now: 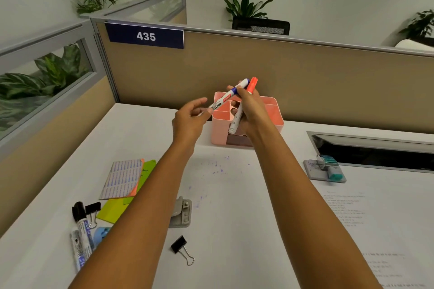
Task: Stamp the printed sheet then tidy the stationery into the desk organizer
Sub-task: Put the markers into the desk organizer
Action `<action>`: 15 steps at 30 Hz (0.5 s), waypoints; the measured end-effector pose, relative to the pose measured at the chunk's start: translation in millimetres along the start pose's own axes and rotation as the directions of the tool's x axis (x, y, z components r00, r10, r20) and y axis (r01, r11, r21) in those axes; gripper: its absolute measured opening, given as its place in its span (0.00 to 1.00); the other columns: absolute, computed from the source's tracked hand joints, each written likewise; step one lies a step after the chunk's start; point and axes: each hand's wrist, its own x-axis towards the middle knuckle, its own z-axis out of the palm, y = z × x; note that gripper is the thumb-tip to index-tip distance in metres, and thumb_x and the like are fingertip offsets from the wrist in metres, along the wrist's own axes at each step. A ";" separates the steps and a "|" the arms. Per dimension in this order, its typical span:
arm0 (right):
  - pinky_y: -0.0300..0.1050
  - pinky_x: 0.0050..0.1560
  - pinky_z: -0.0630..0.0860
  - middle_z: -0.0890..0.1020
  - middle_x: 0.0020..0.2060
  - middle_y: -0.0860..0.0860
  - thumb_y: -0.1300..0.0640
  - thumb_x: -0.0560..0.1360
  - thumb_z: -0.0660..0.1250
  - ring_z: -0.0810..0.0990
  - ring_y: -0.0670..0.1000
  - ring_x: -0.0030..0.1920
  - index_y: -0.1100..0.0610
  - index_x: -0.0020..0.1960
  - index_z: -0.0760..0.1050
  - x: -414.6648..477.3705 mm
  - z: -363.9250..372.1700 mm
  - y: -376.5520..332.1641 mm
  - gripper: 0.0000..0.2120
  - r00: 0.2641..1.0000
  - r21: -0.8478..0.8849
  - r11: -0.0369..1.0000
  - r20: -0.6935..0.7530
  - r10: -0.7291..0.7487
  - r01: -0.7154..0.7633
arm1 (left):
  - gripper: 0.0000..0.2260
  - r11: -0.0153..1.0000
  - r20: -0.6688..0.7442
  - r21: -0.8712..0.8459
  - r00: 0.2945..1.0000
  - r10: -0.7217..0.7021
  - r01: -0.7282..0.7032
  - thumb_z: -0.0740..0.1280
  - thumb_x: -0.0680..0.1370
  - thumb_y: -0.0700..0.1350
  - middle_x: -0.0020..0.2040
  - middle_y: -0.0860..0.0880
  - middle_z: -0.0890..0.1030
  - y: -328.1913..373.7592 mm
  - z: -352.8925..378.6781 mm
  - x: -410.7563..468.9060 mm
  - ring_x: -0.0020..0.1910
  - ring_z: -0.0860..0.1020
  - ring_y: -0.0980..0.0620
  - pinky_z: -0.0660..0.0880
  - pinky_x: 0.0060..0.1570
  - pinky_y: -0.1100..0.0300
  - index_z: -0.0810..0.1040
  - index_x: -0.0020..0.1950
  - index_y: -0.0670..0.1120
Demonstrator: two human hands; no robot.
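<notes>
**Two markers held over the pink organizer**

The right hand (251, 110) grips two pens at once above the pink plastic desk organizer (273, 103), which stands at the back of the white desk (234, 253) against the beige partition. One is a white whiteboard marker with a blue cap (226, 97), lying slantwise across the fingers. The other is a white marker with an orange-red cap (253, 84), held nearly upright, its lower end dipping toward the organizer's compartments.

The left hand (187, 121) is raised just beside the blue-capped marker's tail, fingers loosely curled. Whether thumb and finger actually pinch that end cannot be told, since the spot is blurred.

The printed sheet (347, 209) lies flat on the desk's right side. Near its far edge is a grey stamp pad with a teal stamp (327, 169).

On the left lie a pad of orange and green sticky notes (122, 179), two black-capped markers (81, 227) and a black binder clip (93, 207). A second black binder clip (181, 247) lies between the forearms, near a grey metal punch (182, 212).
</notes>
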 end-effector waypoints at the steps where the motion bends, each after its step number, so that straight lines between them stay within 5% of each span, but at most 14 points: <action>1: 0.43 0.42 0.78 0.79 0.57 0.56 0.58 0.81 0.56 0.79 0.50 0.44 0.59 0.68 0.63 1.7 1.0 -1.0 0.16 0.999 -0.049 0.998 0.012 -0.032 0.032 | 0.16 0.994 0.025 0.096 0.999 0.040 -0.042 0.67 0.75 0.42 0.58 0.46 0.80 0.4 2.0 0.1 0.56 0.78 0.51 0.74 0.55 0.61 0.76 0.63 0.45; 4: 0.52 0.56 0.77 0.78 0.60 0.57 0.57 0.81 0.56 0.79 0.58 0.57 0.59 0.68 0.63 7.6 5.0 -1.8 0.17 0.992 -0.238 0.964 0.055 -0.111 0.121 | 0.16 0.948 0.103 0.267 0.983 0.153 -0.175 0.67 0.75 0.44 0.57 0.45 0.82 4.8 8.5 6.6 0.55 0.79 0.49 0.72 0.51 0.63 0.77 0.62 0.44; 10: 0.47 0.53 0.71 0.76 0.50 0.54 0.51 0.82 0.51 0.74 0.50 0.48 0.57 0.61 0.66 27.3 18.7 -4.6 0.13 0.972 -0.301 0.925 0.036 -0.233 0.233 | 0.15 0.929 0.091 0.311 0.979 0.180 -0.200 0.67 0.76 0.45 0.56 0.43 0.82 13.1 27.2 33.0 0.55 0.80 0.47 0.74 0.53 0.58 0.77 0.61 0.42; 15: 0.42 0.56 0.65 0.64 0.55 0.51 0.48 0.81 0.51 0.69 0.47 0.51 0.55 0.65 0.71 45.2 12.1 -4.8 0.18 0.931 -0.384 0.872 -0.071 -0.357 0.305 | 0.15 0.943 0.014 0.311 0.993 0.119 -0.118 0.65 0.77 0.44 0.59 0.43 0.80 11.7 38.8 46.9 0.58 0.78 0.45 0.74 0.58 0.52 0.74 0.62 0.41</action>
